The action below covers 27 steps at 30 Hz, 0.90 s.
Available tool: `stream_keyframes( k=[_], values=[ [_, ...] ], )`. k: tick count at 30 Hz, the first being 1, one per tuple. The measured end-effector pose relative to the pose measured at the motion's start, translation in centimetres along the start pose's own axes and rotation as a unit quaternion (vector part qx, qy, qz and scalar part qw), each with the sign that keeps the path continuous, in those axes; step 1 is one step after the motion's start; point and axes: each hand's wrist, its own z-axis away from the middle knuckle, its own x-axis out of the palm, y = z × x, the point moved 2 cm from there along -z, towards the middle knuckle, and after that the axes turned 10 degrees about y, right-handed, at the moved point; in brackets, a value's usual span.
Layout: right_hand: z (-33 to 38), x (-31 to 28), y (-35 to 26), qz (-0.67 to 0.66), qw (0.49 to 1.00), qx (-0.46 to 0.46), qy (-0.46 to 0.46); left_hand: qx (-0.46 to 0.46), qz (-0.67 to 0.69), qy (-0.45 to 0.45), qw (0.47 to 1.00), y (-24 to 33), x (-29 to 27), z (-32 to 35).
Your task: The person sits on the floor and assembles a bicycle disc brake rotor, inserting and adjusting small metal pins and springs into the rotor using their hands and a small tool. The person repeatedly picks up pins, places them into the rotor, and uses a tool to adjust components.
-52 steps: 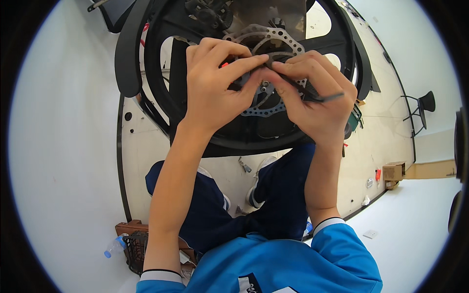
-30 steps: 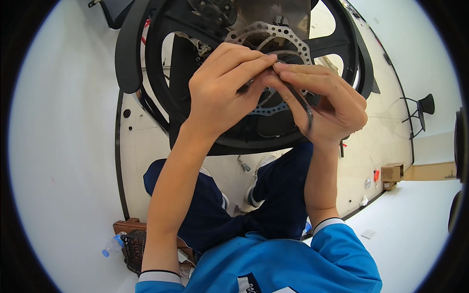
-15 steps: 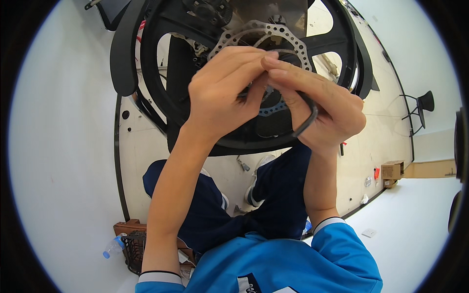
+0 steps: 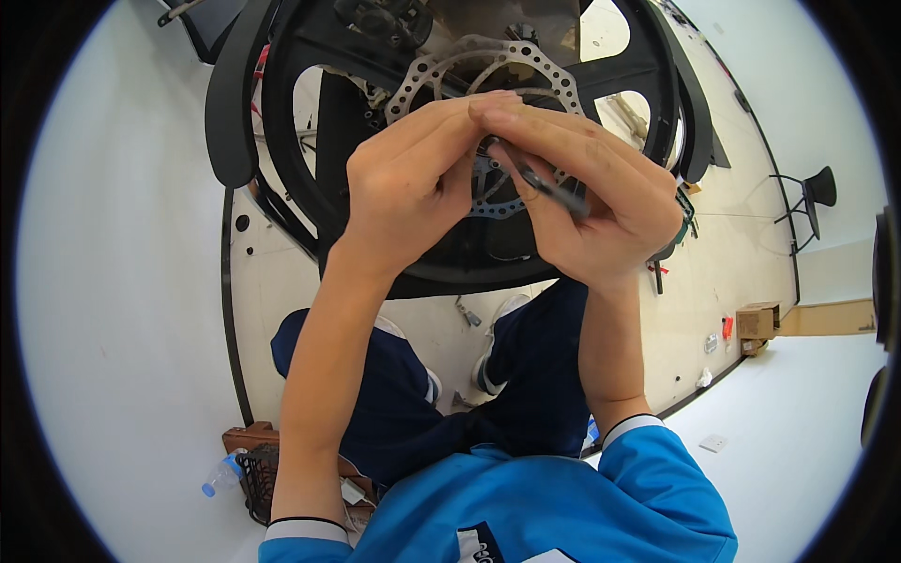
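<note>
Head view, from your left edge across: a clear plastic bottle (image 4: 221, 474) lies on the white floor (image 4: 122, 281), beside a dark basket (image 4: 265, 480) on a brown wooden base, all just outside your left elbow. Above them a black fender (image 4: 233, 103) curves around the black spoked wheel (image 4: 310, 141), which fills the upper middle.

Your left hand (image 4: 413, 188) is raised in front of the wheel, fingers curled and pinched together at the tips, meeting the fingertips of your right hand right over the silver perforated brake disc (image 4: 441, 73). What exactly the left fingertips grip is hidden between the two hands.

Your right hand (image 4: 601, 211) is closed around a thin dark tool (image 4: 549, 188), which slants down to the right from the pinch point across your palm. The tool sits just in front of the disc's centre; whether it touches the hub you cannot tell.

Below, your dark blue trousers (image 4: 535, 375) and blue shirt (image 4: 563, 511) show. Farther right, a small cardboard box (image 4: 756, 322) rests by the floor edge, and a black chair (image 4: 815, 192) stands well apart.
</note>
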Motion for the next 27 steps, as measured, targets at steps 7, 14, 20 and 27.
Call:
stream_keyframes(
  k=[7, 14, 20, 27],
  values=[
    [0.5, -0.9, 0.5, -0.047, 0.998, -0.020, -0.023, 0.022, 0.035, 0.021, 0.999, -0.5, -0.2, 0.0],
    [0.3, -0.4, 0.0, -0.033, 0.999, 0.021, 0.025, 0.007, 0.035, 0.047, 0.998, 0.0, -0.1, 0.1],
    [0.1, -0.2, -0.5, 0.000, 1.000, -0.020, -0.007, -0.002, 0.030, -0.001, 1.000, 0.3, -0.3, -0.4],
    [1.2, -0.2, 0.4, -0.032, 0.999, -0.035, 0.028, 0.008, 0.048, 0.051, 0.998, -0.6, -0.6, 0.0]
  ],
)
